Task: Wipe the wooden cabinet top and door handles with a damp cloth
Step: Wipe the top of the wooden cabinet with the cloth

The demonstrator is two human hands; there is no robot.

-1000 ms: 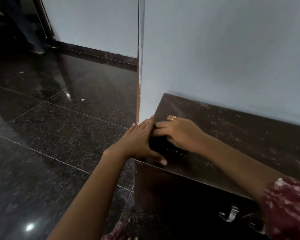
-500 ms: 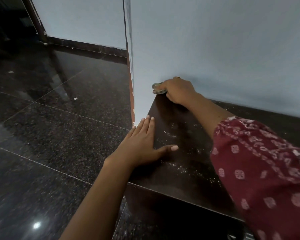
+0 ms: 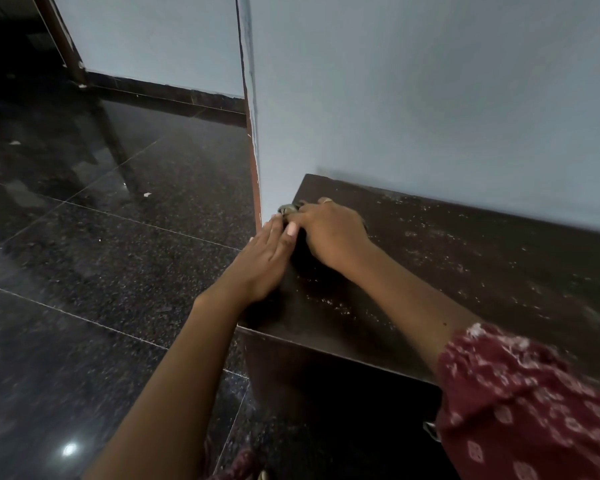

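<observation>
A dark wooden cabinet top (image 3: 465,271), speckled with pale dust, runs along the grey wall. My right hand (image 3: 329,233) presses a small crumpled cloth (image 3: 287,208) onto the top near its left edge; only a bit of cloth shows past the fingers. My left hand (image 3: 267,261) lies flat at the cabinet's left edge, fingers together, touching the right hand. A metal door handle (image 3: 430,429) peeks out on the cabinet front, low right, partly hidden by my red patterned sleeve.
The wall corner (image 3: 253,150) stands just left of the cabinet. A glossy black granite floor (image 3: 101,254) spreads to the left. A dark wooden door frame (image 3: 66,46) is at the far upper left.
My right hand has drawn the cloth from the back left corner toward me along the left edge. My left hand has shifted from lying on the top to the edge, meeting the right hand.
</observation>
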